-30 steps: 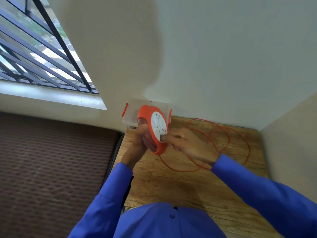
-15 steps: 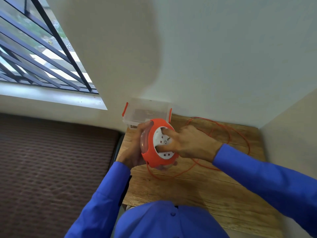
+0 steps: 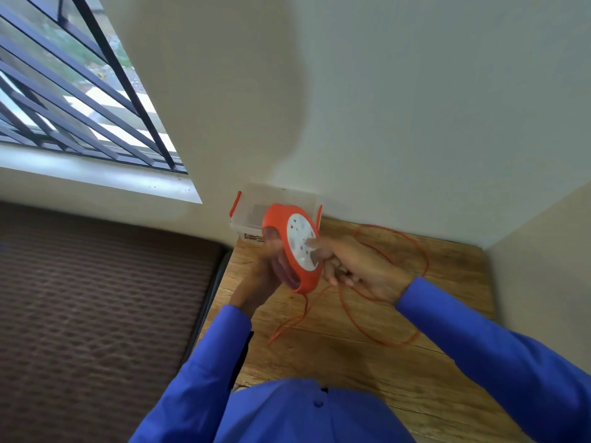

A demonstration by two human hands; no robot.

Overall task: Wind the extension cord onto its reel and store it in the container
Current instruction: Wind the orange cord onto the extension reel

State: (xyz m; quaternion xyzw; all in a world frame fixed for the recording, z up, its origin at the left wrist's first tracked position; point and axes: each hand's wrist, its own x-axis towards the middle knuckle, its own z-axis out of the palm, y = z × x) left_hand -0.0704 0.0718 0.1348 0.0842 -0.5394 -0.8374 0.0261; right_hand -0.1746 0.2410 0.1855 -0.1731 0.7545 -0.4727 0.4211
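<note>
reel in both hands, cord loose on table

reel (image 3: 299, 251) held on edge above the wooden table (image 3: 367, 362), white socket face toward me. i see the left hand (image 3: 265, 266) wrapped around its back rim, gripping it. right hand (image 3: 355, 270) is curled against the white face, fingers (image 3: 315, 243) touching it; blurred, can't tell if it grips. orange cord (image 3: 383, 340) hangs from the reel bottom and loops loose on the table. clear container (image 3: 252, 215) sits behind the reel at the wall.
</note>
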